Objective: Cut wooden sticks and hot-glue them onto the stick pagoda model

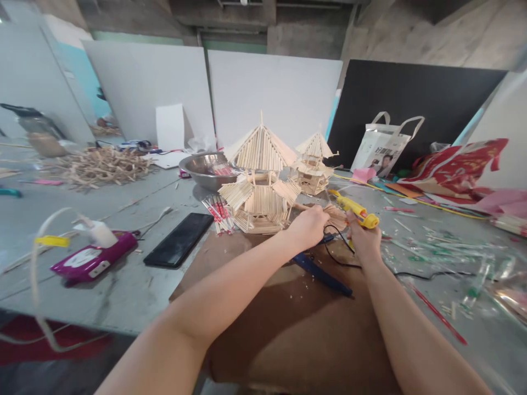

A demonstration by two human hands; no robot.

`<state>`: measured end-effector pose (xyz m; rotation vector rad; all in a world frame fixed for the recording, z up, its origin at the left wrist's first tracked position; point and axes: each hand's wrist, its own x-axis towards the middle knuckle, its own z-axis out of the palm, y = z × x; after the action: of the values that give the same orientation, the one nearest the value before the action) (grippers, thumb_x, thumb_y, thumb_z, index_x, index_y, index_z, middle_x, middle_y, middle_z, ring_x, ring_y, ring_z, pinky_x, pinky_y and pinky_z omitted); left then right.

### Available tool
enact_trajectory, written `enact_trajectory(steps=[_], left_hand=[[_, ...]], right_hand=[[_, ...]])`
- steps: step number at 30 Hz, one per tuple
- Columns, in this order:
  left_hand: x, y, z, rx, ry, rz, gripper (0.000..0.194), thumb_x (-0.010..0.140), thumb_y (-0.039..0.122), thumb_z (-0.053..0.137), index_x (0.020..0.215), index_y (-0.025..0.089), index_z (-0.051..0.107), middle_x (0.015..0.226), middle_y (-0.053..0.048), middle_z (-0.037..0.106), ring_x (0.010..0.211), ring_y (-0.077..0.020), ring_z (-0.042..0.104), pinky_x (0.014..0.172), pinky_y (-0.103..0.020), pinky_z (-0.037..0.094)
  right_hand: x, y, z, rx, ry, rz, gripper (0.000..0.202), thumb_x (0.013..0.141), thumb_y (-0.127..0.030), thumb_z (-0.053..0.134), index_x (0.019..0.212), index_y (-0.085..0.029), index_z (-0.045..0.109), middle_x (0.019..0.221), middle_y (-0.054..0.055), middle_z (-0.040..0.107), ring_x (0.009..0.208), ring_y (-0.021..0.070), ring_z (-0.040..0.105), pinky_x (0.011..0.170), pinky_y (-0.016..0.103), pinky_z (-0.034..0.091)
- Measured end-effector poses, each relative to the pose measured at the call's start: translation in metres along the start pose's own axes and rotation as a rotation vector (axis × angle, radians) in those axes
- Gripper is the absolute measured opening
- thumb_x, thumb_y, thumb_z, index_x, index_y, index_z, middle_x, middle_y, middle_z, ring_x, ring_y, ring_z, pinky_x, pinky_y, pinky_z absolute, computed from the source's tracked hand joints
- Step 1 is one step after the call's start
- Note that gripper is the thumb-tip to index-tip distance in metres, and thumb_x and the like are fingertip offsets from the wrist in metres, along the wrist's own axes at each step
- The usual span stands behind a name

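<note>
A yellow glue gun [354, 210] is in my right hand [366, 241], its nozzle pointing toward the smaller model behind. My left hand [309, 226] is closed beside the lower right side of a large wooden-stick pavilion model [263, 189]; what its fingers pinch is hidden. Between my hands lies a pile of small wooden sticks [336, 216], partly covered. Below them a blue-handled tool [323, 274] rests on the brown board [284, 334], its head hidden by my left arm. A smaller pavilion model [313, 164] stands behind to the right.
Left are a black phone [179, 240], a purple power strip [101, 258] and a heap of sticks [109, 167]. A metal bowl [197, 171] and packaged stick bundles [218, 214] flank the large model. Clear wrappers [444, 247] litter the right; a black cord [432, 273] crosses there.
</note>
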<state>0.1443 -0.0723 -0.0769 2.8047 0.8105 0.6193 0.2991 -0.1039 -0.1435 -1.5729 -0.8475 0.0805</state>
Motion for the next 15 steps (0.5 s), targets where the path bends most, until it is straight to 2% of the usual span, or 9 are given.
enact_trajectory(steps=[1,2,5,7,9,11,15], left_hand=[[-0.011,0.0,-0.01,-0.1,0.081,0.043,0.029,0.077,0.011,0.04,0.1,0.013,0.058,0.094,-0.01,0.058,0.086,-0.0154,0.055,0.079,-0.026,0.042],[-0.022,-0.002,-0.02,-0.208,0.147,0.022,0.03,0.077,0.012,0.042,0.104,0.014,0.055,0.089,-0.007,0.059,0.081,-0.0133,0.055,0.075,-0.024,0.043],[-0.046,-0.021,-0.054,-0.499,0.358,-0.24,0.022,0.076,0.019,0.048,0.095,0.015,0.059,0.059,-0.001,0.057,0.051,-0.0073,0.05,0.052,-0.019,0.042],[-0.057,-0.039,-0.074,-0.695,0.556,-0.381,0.016,0.073,0.016,0.051,0.087,0.014,0.061,0.049,0.002,0.05,0.042,-0.005,0.044,0.044,-0.017,0.037],[-0.064,-0.057,-0.089,-0.902,0.708,-0.432,0.012,0.07,0.012,0.054,0.08,0.012,0.061,0.045,0.003,0.047,0.04,-0.0042,0.042,0.041,-0.016,0.035],[-0.068,-0.072,-0.1,-1.087,0.789,-0.446,0.01,0.068,0.008,0.055,0.075,0.011,0.061,0.047,0.003,0.048,0.041,-0.0035,0.043,0.042,-0.016,0.035],[-0.068,-0.088,-0.112,-1.301,0.856,-0.489,0.008,0.068,0.004,0.054,0.067,0.01,0.06,0.05,0.003,0.05,0.041,-0.0023,0.043,0.041,-0.015,0.034]], right_hand=[[-0.001,-0.001,0.0,0.021,0.003,0.024,0.048,0.06,-0.06,0.051,0.063,-0.014,0.059,0.038,-0.002,0.045,0.036,0.0133,0.043,0.038,0.026,0.034],[-0.002,-0.003,0.0,0.039,-0.003,0.057,0.046,0.059,-0.06,0.052,0.061,-0.014,0.058,0.036,-0.002,0.044,0.035,0.0129,0.042,0.037,0.026,0.034],[-0.006,-0.009,-0.003,0.04,-0.031,0.088,0.042,0.059,-0.058,0.054,0.056,-0.016,0.056,0.034,-0.003,0.042,0.034,0.0127,0.041,0.036,0.026,0.033],[-0.008,-0.01,-0.003,0.026,-0.038,0.1,0.041,0.059,-0.057,0.054,0.053,-0.017,0.055,0.033,-0.003,0.042,0.034,0.0127,0.041,0.037,0.026,0.033],[-0.009,-0.009,-0.003,0.013,-0.038,0.114,0.04,0.058,-0.057,0.055,0.053,-0.017,0.055,0.034,-0.003,0.042,0.034,0.0127,0.041,0.036,0.026,0.033],[-0.009,-0.007,-0.002,-0.004,-0.042,0.121,0.041,0.058,-0.057,0.055,0.053,-0.017,0.055,0.034,-0.003,0.042,0.034,0.0128,0.041,0.036,0.026,0.032],[-0.009,-0.005,-0.001,-0.008,-0.065,0.097,0.042,0.058,-0.058,0.055,0.056,-0.016,0.057,0.034,-0.002,0.043,0.035,0.0137,0.042,0.037,0.027,0.033]])
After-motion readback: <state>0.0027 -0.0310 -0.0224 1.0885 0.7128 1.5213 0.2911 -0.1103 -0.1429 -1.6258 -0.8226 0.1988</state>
